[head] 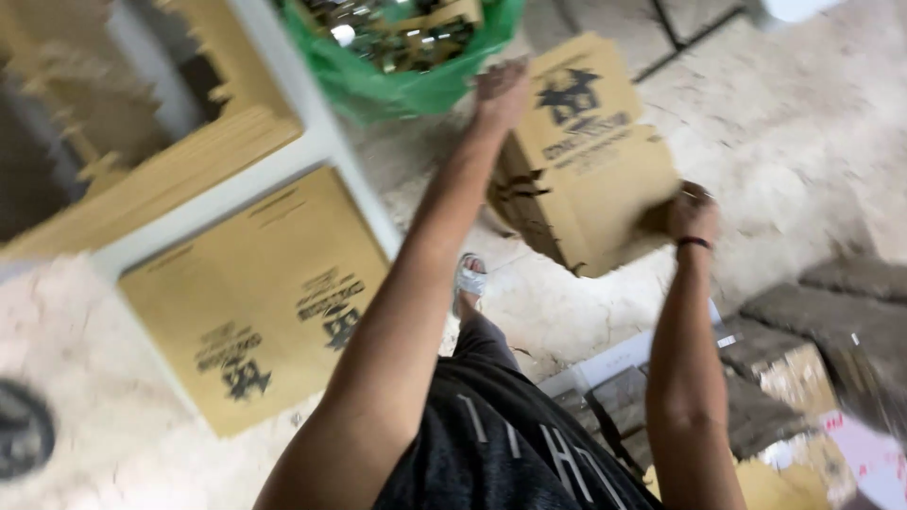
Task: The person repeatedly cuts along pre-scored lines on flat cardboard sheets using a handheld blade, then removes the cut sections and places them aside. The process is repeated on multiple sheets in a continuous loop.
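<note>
At the far left, stacks of flattened cardboard (179,175) lie behind a white frame bar (312,123), all smeared by the blur of my head turning. Below that bar another flat brown box (255,302) with black printing lies on the pale concrete floor (76,378), its near corner pointing toward me. Further along, at the top edge of the view, a green plastic bag (397,80) holds small dark parts I cannot make out. My left hand (499,93) reaches up and forward, the arm stretched long — the fingers curl over the upper left corner of the cardboard stack (590,161) I am holding, though the blur hides how tightly they close. That stack is a bundle of folded brown sheets with black print on the face, held off the floor and tilted, between the green bag and my right side. Beneath it my foot in a pale sandal (470,280) stands on the floor. My right hand (690,215), a dark band at the wrist, clamps the stack's lower right corner, thumb on the printed face. To the right, near the lower corner of the view, more boxes and scraps (803,368) lie piled — too blurred to sort out.
</note>
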